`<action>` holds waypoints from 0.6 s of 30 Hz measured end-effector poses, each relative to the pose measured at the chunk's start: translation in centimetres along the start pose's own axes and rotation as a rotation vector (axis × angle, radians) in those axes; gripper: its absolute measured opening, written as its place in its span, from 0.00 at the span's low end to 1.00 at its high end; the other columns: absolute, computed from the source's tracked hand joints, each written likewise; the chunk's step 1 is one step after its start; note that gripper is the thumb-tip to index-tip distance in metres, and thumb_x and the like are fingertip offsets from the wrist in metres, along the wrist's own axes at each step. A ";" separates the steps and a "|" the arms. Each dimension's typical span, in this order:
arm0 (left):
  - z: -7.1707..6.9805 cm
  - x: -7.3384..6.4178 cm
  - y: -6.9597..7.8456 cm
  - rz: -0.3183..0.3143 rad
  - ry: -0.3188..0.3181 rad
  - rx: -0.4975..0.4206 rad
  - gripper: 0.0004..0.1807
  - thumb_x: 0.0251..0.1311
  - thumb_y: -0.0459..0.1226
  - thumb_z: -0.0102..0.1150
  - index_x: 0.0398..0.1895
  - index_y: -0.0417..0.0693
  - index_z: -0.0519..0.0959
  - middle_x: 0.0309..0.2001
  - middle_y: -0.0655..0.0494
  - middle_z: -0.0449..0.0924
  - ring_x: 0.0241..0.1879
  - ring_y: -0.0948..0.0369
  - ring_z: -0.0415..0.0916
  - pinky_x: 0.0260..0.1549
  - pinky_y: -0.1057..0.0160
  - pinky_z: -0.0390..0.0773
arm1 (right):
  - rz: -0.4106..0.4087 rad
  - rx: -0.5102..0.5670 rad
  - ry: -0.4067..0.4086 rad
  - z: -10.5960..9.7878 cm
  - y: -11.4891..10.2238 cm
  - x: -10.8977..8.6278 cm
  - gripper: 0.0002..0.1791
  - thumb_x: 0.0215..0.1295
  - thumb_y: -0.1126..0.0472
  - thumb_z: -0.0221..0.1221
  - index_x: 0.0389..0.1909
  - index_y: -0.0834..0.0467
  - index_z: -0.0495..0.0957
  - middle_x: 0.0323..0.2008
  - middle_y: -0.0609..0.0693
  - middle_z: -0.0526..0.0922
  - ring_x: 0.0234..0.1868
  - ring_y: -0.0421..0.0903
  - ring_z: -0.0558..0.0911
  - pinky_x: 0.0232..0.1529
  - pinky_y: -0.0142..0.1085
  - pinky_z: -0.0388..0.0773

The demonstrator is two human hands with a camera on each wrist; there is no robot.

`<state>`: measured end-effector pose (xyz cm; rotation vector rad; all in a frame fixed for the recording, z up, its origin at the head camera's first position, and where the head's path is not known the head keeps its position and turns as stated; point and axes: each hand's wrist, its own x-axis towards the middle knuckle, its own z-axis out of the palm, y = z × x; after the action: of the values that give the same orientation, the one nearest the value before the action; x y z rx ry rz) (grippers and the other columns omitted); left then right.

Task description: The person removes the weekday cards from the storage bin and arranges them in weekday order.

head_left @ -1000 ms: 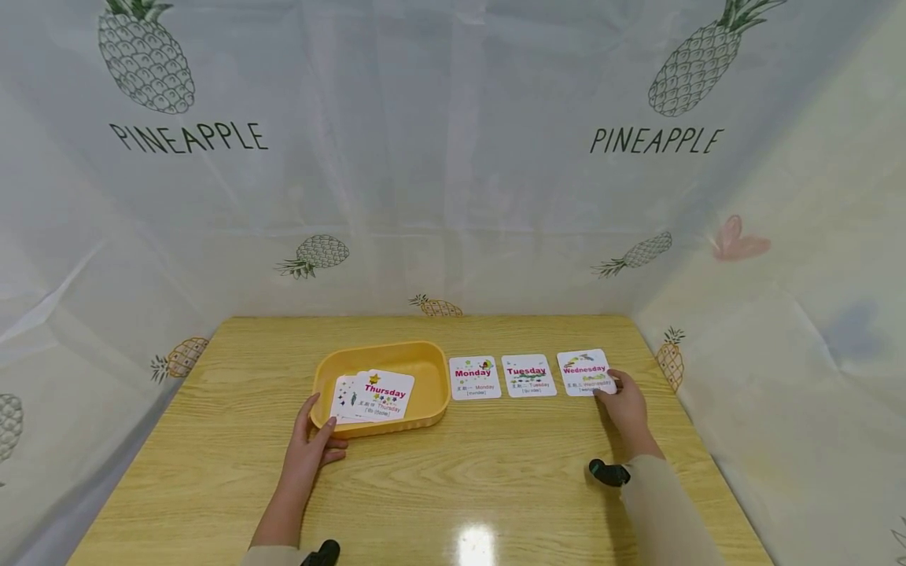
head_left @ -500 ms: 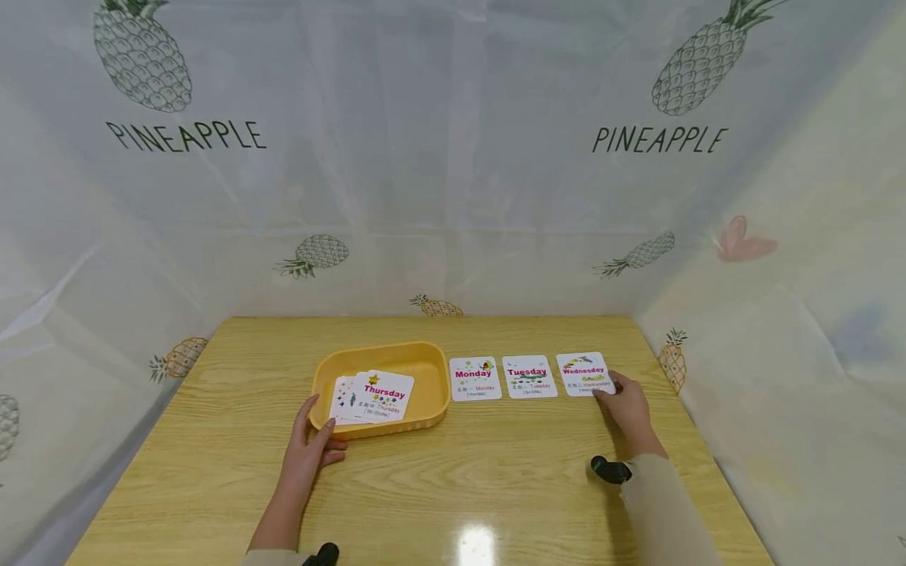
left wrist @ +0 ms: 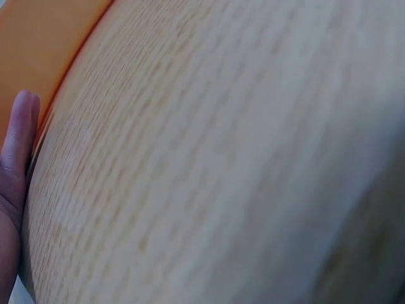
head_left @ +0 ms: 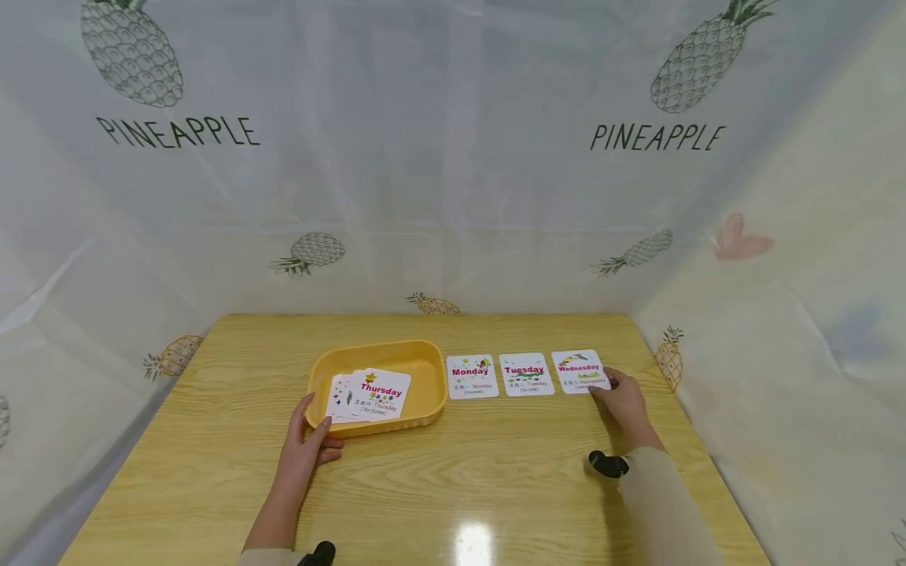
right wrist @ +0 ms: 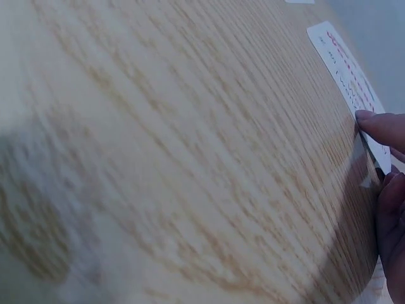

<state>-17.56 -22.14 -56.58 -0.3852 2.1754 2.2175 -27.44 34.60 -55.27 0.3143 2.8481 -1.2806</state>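
Observation:
My left hand (head_left: pixel 304 444) holds the near left corner of a yellow plastic tray (head_left: pixel 433 402), its fingers spread around the rim. Inside the tray lie several overlapping white cards, with a Thursday card (head_left: pixel 382 395) on top. On the table to the right, a Monday card (head_left: pixel 473 377) and a Tuesday card (head_left: pixel 527 374) lie face up in a row. At the row's right end my right hand (head_left: pixel 626 402) pinches the lower right corner of a Wednesday card (head_left: pixel 579 371). In the right wrist view, thumb and fingers meet at the edge of that Wednesday card (right wrist: pixel 345 69).
A light wood-grain table (head_left: pixel 453 487) carries everything. Pale curtains (head_left: pixel 453 173) printed with pineapples hang behind it and along both sides. The tray's right end stands close beside the Monday card. A dark strap piece (head_left: pixel 607 464) sits at the right wrist.
The whole scene shifts slightly left with the head view. The Wednesday card sits marginally nearer the Tuesday card than a second ago. Both hands keep their holds.

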 end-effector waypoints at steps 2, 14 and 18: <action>-0.1 0.0 -0.1 -0.005 0.000 -0.001 0.37 0.72 0.48 0.51 0.77 0.70 0.45 0.69 0.41 0.54 0.33 0.57 0.82 0.32 0.60 0.85 | 0.004 0.002 -0.002 0.0 -0.2 0.0 0.33 0.67 0.62 0.61 0.66 0.75 0.62 0.57 0.74 0.70 0.54 0.64 0.72 0.52 0.53 0.72; -0.1 -0.1 0.0 -0.015 -0.006 -0.013 0.37 0.73 0.46 0.50 0.77 0.71 0.44 0.70 0.42 0.53 0.33 0.57 0.83 0.33 0.60 0.85 | -0.002 -0.027 0.008 0.1 0.0 0.0 0.32 0.66 0.62 0.61 0.64 0.76 0.64 0.55 0.73 0.71 0.54 0.65 0.72 0.50 0.53 0.73; -0.1 0.0 0.0 -0.013 -0.009 -0.015 0.36 0.73 0.46 0.50 0.77 0.73 0.44 0.71 0.42 0.53 0.33 0.57 0.83 0.33 0.59 0.85 | -0.003 -0.025 0.009 0.2 0.2 0.0 0.30 0.67 0.63 0.60 0.63 0.76 0.65 0.53 0.72 0.73 0.52 0.63 0.73 0.49 0.51 0.72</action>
<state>-17.52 -22.23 -56.56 -0.3882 2.1469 2.2251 -27.41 34.56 -55.51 0.3167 2.8700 -1.2467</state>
